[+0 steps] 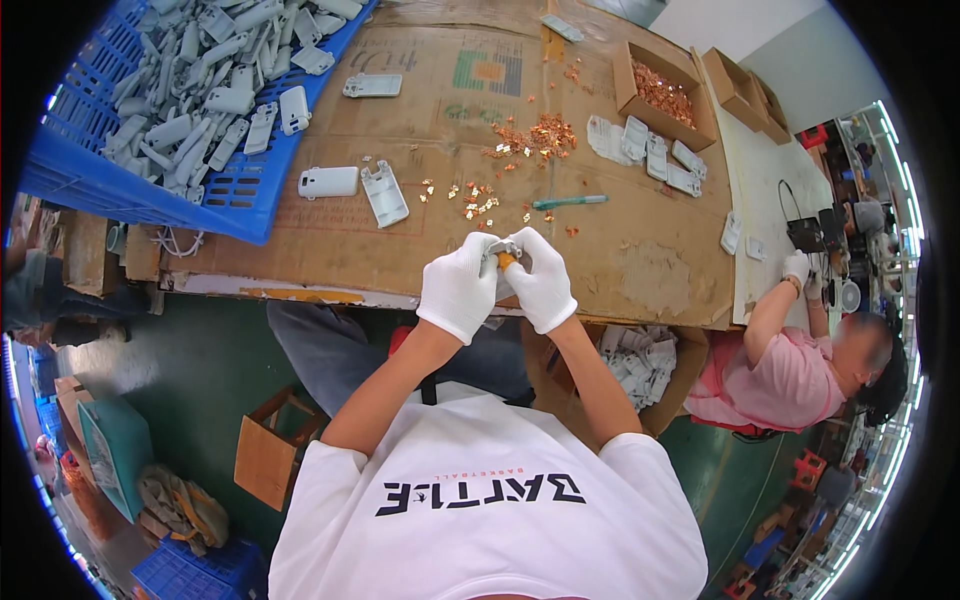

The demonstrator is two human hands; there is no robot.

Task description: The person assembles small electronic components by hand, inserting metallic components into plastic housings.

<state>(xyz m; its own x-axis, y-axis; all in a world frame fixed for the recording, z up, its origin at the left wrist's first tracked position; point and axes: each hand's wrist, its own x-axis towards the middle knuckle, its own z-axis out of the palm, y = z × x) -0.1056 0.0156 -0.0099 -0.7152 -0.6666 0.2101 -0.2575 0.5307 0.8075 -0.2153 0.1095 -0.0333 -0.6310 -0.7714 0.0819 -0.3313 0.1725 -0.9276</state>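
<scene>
Evidently, white-gloved left hand [462,287] and white-gloved right hand [538,283] grip small, half-hidden grey part [505,247] above brown cardboard-covered worktop [650,270]; I'd brace it left, pressing lightly right.

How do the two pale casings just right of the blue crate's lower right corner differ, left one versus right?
The left casing lies sideways; the right casing lies mostly up and down the picture. The left casing shows its smooth face; the right casing shows its hollow inside. Both are pale, rounded at the corners, and lie on the cardboard.
</scene>
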